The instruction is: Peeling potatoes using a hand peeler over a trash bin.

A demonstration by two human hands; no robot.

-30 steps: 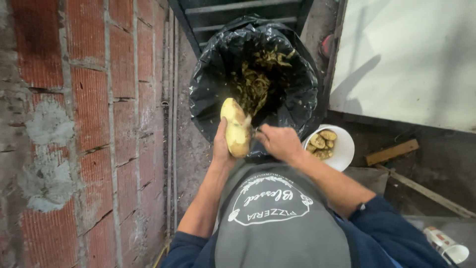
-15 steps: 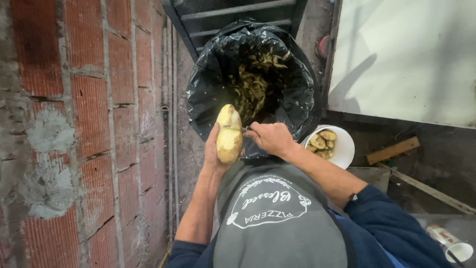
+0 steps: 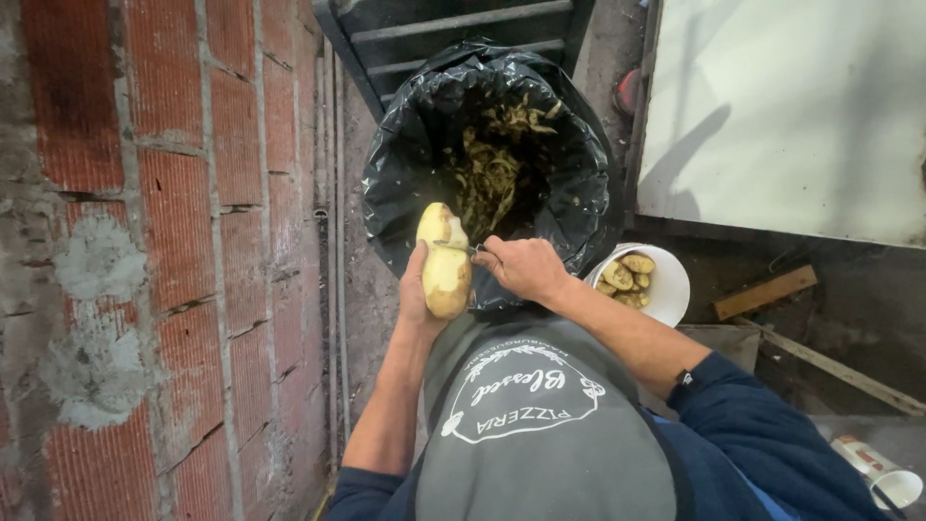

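Rough red brick wall [image 3: 164, 251] runs down my left side, patched with grey mortar, and a bare concrete floor lies beneath me. Taking the bin [image 3: 492, 154] with its black bag as my marker: it stands straight ahead of me, its mouth open and a heap of yellowish peelings [image 3: 492, 169] inside.

My left hand [image 3: 417, 289] is raised at the near rim of the bin, forearm bare, sleeve pushed back to the elbow. Its fingers are curled around the back of a potato [image 3: 443, 260], gripping it upright, with the upper end still skinned and the lower part pale and peeled. The potato hangs over the bin's near left edge.

My right hand [image 3: 521, 268] comes in from the right, also at the near rim, fist closed around a small peeler [image 3: 471, 250] whose metal tip touches the potato's side. A dark strap sits on that wrist, and my grey apron [image 3: 531, 415] fills the view below both hands.

Just right of the bin and touching its bag stands a white bucket [image 3: 666, 289] holding potatoes. Farther right of the bin lie a wooden offcut [image 3: 764, 293] and, nearer me, a paper cup [image 3: 873, 475] on its side.
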